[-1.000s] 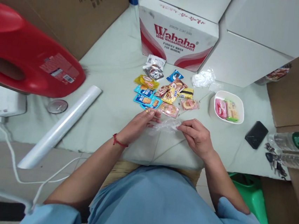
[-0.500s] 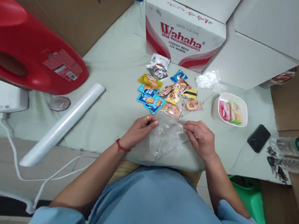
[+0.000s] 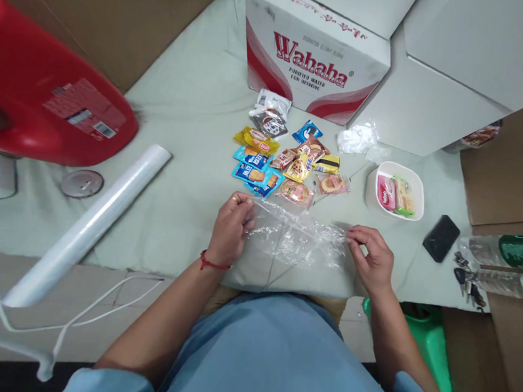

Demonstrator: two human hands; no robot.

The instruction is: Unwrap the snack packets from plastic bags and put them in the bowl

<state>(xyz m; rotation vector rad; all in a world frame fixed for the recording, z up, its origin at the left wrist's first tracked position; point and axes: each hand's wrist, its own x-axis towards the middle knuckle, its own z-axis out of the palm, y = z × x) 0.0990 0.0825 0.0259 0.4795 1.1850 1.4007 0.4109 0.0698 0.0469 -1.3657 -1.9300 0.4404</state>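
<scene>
A clear, crinkled plastic bag [image 3: 299, 236] is stretched flat over the pale green cloth between my two hands. My left hand [image 3: 231, 227], with a ring and a red wrist string, pinches the bag's left edge. My right hand [image 3: 372, 256] pinches its right edge. Just beyond the bag lies a pile of small snack packets [image 3: 283, 161] in blue, yellow and pink wrappers.
A white bowl [image 3: 415, 206] with two packets sits at the right, near a black phone [image 3: 440, 237], keys and bottles. A roll of clear film [image 3: 87, 225] lies at the left beside a red jug [image 3: 43, 101]. A Wahaha carton [image 3: 311, 59] and boxes stand behind.
My hands have moved apart, drawing the bunched plastic bag out wide and flat. The right hand went rightward, the left hand slightly leftward.
</scene>
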